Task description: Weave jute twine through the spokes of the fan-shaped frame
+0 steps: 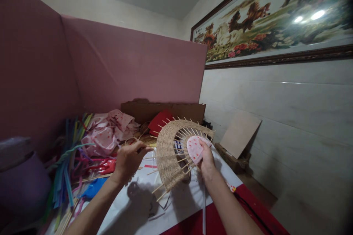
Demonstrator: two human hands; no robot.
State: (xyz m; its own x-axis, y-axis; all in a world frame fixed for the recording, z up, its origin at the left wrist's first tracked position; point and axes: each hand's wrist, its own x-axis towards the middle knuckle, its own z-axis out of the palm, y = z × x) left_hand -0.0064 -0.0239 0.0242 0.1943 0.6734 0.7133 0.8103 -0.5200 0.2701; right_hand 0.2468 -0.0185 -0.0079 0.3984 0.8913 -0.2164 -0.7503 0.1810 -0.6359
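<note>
A half-round woven fan (168, 154) of straw-coloured cord, with thin wooden ribs sticking out all round, is held up over the table. My right hand (206, 159) grips its pink, red-dotted fabric centre (193, 149), fingers closed on it. My left hand (130, 159) is closed in a pinch at the fan's left rim, on the weaving cord or a rib end; I cannot tell which.
A white sheet (143, 205) over a red cloth (248, 205) covers the table. Coloured strips (66, 161), pink dotted fabric (106, 132) and a cardboard box (165, 112) lie at the back. Pink partition panels (124, 69) stand behind; a board (239, 132) leans on the right wall.
</note>
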